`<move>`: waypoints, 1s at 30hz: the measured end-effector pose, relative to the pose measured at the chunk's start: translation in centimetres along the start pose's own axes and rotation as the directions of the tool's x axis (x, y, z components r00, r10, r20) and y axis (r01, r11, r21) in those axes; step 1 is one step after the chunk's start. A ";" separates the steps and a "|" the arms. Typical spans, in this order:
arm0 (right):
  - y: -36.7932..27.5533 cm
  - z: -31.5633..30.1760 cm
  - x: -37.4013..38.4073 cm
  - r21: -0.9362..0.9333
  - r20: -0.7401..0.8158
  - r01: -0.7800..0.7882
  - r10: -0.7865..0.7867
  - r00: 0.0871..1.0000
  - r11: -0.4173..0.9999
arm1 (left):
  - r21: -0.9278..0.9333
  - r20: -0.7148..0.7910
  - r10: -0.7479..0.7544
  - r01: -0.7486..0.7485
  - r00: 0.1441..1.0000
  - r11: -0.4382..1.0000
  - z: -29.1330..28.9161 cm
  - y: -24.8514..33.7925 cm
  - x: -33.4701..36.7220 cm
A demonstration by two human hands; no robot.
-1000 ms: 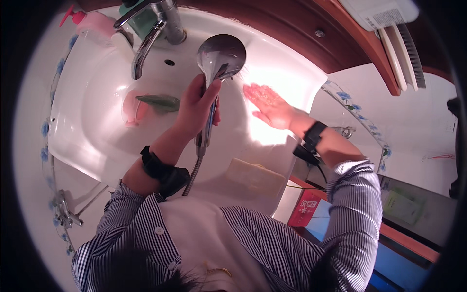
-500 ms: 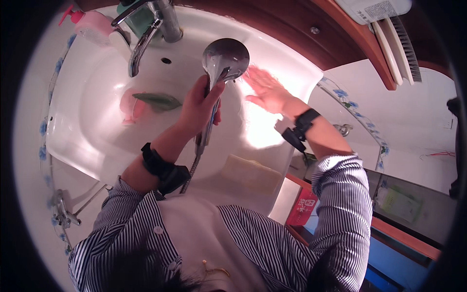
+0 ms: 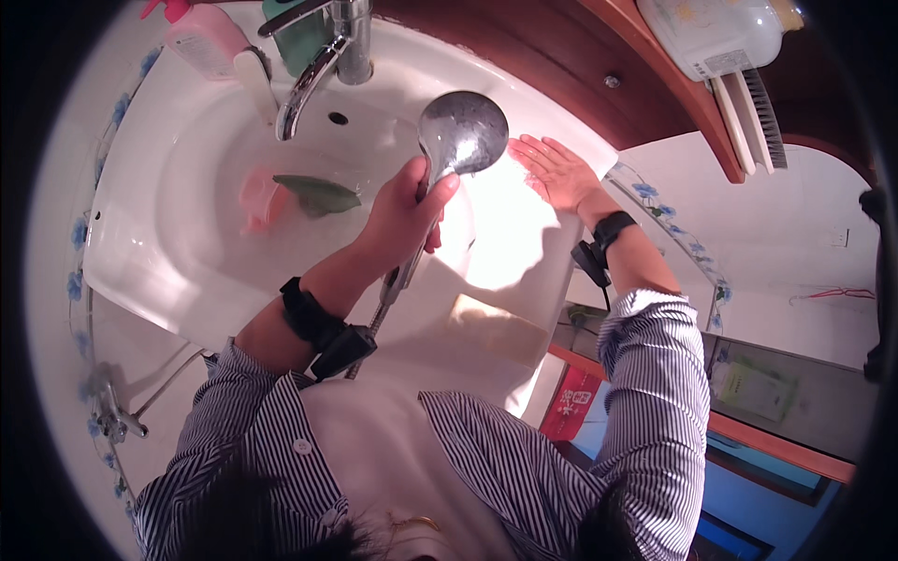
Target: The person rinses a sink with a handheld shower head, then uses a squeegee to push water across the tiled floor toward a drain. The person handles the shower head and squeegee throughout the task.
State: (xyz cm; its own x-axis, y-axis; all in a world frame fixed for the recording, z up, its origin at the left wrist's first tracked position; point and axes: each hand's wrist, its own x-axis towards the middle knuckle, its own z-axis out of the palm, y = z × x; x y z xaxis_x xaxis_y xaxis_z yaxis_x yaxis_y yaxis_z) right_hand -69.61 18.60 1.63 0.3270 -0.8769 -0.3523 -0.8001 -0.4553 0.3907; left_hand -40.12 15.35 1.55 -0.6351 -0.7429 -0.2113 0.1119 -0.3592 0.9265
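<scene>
My left hand [image 3: 398, 217] is wrapped round the handle of a chrome shower head [image 3: 465, 134], its round head pointing away from me over the white washbasin [image 3: 159, 252]. The metal hose [image 3: 381, 318] hangs down from the handle towards me. On the basin's brightly lit right side, my right hand [image 3: 558, 178] lies with fingers stretched out and nothing in it. Whether the palm presses on the surface, I cannot tell. Down in the bowl rest a dark green leaf-shaped piece [image 3: 320, 194] and a pink item [image 3: 262, 198], whose kind is unclear.
A chrome tap [image 3: 323, 75] stands at the back left, beside a pink pump bottle [image 3: 201, 42] and a green bottle [image 3: 297, 42]. A pale yellow block [image 3: 496, 327] lies on the near right ledge. Brushes [image 3: 753, 126] and a white bottle [image 3: 716, 37] occupy the wooden shelf.
The shower head in my left hand has shifted to the right. My right hand has slid right, towards the basin's edge, with its fingers still stretched out.
</scene>
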 end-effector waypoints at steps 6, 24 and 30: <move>1.5 -0.8 5.2 -0.174 -0.210 -0.079 0.041 0.977 0.982 | -0.008 0.025 -0.038 0.039 0.999 0.999 0.2 -0.5 0.0; -10.7 -0.8 -4.1 0.410 0.275 -0.317 0.215 0.937 0.855 | -0.086 0.305 0.022 0.004 0.952 0.996 1.0 -0.8 0.4; -5.4 2.9 1.3 0.457 0.186 -0.202 0.129 0.974 0.866 | -0.030 0.278 0.003 0.006 0.960 1.000 0.8 -1.3 0.5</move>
State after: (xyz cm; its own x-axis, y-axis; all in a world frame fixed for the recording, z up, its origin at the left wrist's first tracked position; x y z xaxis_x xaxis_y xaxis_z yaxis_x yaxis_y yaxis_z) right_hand -66.36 20.38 -3.35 0.1216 -0.8840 -0.4514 -0.9889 -0.1470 0.0214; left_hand -41.20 15.86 0.46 -0.8224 -0.5574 -0.1137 0.1310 -0.3801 0.9156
